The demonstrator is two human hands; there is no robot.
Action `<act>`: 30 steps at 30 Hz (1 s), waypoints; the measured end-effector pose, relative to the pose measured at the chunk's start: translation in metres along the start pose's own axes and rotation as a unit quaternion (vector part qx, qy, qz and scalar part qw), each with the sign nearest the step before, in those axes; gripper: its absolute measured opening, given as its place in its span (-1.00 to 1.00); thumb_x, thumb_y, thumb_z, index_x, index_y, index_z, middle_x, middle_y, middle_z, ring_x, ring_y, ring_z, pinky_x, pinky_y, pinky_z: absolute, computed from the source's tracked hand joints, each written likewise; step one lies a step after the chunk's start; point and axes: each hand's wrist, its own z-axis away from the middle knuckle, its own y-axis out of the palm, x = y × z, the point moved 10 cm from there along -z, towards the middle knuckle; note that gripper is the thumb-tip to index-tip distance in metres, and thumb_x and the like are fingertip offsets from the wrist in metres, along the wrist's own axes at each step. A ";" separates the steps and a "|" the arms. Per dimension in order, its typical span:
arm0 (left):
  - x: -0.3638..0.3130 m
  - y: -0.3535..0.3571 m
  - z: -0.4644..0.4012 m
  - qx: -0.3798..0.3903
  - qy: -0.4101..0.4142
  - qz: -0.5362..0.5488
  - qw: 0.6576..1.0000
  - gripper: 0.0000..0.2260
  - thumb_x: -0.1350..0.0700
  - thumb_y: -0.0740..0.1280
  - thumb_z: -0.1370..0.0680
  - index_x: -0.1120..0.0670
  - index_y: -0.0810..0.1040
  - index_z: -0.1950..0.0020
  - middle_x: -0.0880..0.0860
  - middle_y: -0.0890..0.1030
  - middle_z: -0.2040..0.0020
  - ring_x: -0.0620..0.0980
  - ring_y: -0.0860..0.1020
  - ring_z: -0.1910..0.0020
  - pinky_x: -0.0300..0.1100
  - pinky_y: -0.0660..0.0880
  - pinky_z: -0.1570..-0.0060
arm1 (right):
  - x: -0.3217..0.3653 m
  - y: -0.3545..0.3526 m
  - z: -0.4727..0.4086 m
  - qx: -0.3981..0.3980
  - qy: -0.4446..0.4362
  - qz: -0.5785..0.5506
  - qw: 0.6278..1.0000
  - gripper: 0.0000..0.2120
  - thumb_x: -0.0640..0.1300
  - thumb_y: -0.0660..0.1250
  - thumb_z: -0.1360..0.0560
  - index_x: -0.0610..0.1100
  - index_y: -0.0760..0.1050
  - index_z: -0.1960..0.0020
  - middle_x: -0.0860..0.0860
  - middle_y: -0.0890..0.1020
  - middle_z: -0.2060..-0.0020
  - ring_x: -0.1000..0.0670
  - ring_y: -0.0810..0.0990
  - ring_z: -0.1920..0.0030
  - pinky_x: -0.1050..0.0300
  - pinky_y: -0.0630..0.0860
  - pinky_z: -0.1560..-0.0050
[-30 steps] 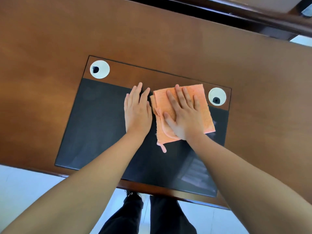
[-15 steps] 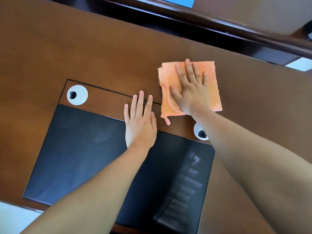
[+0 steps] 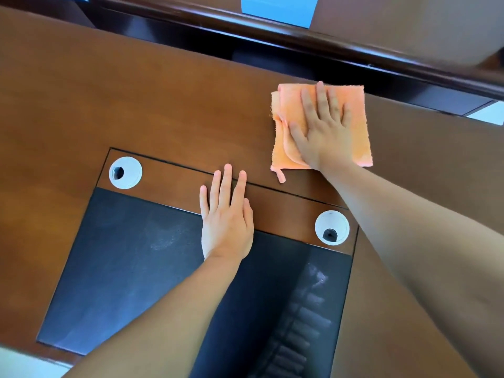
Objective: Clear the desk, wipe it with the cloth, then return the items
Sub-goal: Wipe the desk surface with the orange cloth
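Note:
A folded orange cloth point(image 3: 359, 137) lies flat on the brown wooden desk point(image 3: 136, 99), close to its far edge at the right. My right hand point(image 3: 323, 129) presses on the cloth with straight, spread fingers. My left hand point(image 3: 226, 214) rests flat on the desk, its fingers straight, its palm on the top edge of the black inlaid pad point(image 3: 131, 263) and its fingertips on the wooden strip above it.
Two white round cable grommets point(image 3: 125, 172) point(image 3: 332, 227) sit in the wooden strip above the pad. A dark wooden rail point(image 3: 272, 34) runs beyond the desk's far edge. The desk's near edge shows at the lower left over a pale floor.
My right hand has slid the cloth away from me, from the pad's top right corner to the desk's far right part. My left hand has stayed at the pad's top edge.

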 end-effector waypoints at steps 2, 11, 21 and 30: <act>0.000 0.000 0.000 0.001 0.000 0.007 1.000 -0.50 0.01 -0.07 -0.73 -0.06 0.09 -0.71 0.01 0.03 -0.73 0.04 -0.01 -0.71 0.19 0.02 -0.65 | 0.001 0.005 0.021 -0.003 0.010 0.000 1.000 -0.30 0.34 -0.21 -0.68 0.06 -0.14 -0.74 -0.04 -0.13 -0.73 -0.13 -0.16 -0.72 -0.27 -0.12 -0.67; -0.001 -0.013 0.003 0.006 0.006 0.079 0.997 -0.53 0.04 0.04 -0.73 -0.02 0.22 -0.67 0.01 0.10 -0.72 0.00 -0.01 -0.70 0.11 -0.10 -0.67 | 0.015 0.033 0.136 -0.016 0.023 -0.011 1.000 -0.28 0.35 -0.21 -0.67 0.06 -0.12 -0.74 -0.04 -0.10 -0.73 -0.13 -0.15 -0.72 -0.27 -0.10 -0.67; 0.016 -0.028 0.093 0.044 0.091 0.154 0.983 -0.56 0.22 0.09 -0.73 0.18 0.30 -0.64 0.07 0.21 -0.69 0.05 0.09 -0.69 -0.02 -0.03 -0.67 | 0.041 0.059 0.287 -0.019 0.062 -0.003 0.998 -0.29 0.32 -0.16 -0.68 0.04 -0.12 -0.74 -0.04 -0.10 -0.73 -0.11 -0.17 -0.72 -0.26 -0.07 -0.66; 0.034 -0.032 0.188 0.047 0.076 0.136 0.987 -0.54 0.23 0.11 -0.72 0.12 0.29 -0.65 0.05 0.18 -0.70 0.04 0.08 -0.69 0.00 -0.02 -0.68 | 0.084 0.086 0.414 -0.014 0.077 -0.020 0.997 -0.29 0.32 -0.16 -0.69 0.03 -0.13 -0.74 -0.04 -0.12 -0.73 -0.12 -0.15 -0.72 -0.30 -0.04 -0.66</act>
